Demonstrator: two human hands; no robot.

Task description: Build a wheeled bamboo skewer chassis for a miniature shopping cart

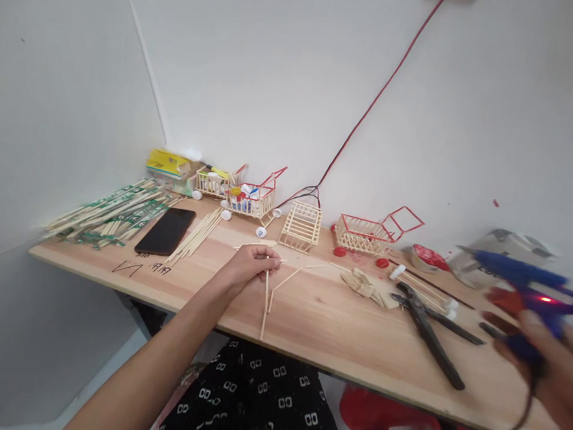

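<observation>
My left hand (257, 264) is at mid-table, thumb and fingers pinched on a thin wooden stick (266, 293) that runs down toward the table's front edge. Beside it lie short stick pieces (285, 282) meeting at an angle. Far to the right, my right hand (540, 351) is wrapped around a blue glue gun (517, 272), smeared by motion; a red light glows on its body and its nozzle points left. A small cage-like stick frame (301, 226) stands behind my left hand.
Stick carts (252, 202) with bottle-cap wheels and a red-trimmed cart (365, 235) line the wall. A phone (165, 231), loose sticks (197, 234) and wrapped sticks (116, 217) lie left. Pliers (429, 334), crumpled paper (366, 285) and a red paint cup (428, 257) lie right.
</observation>
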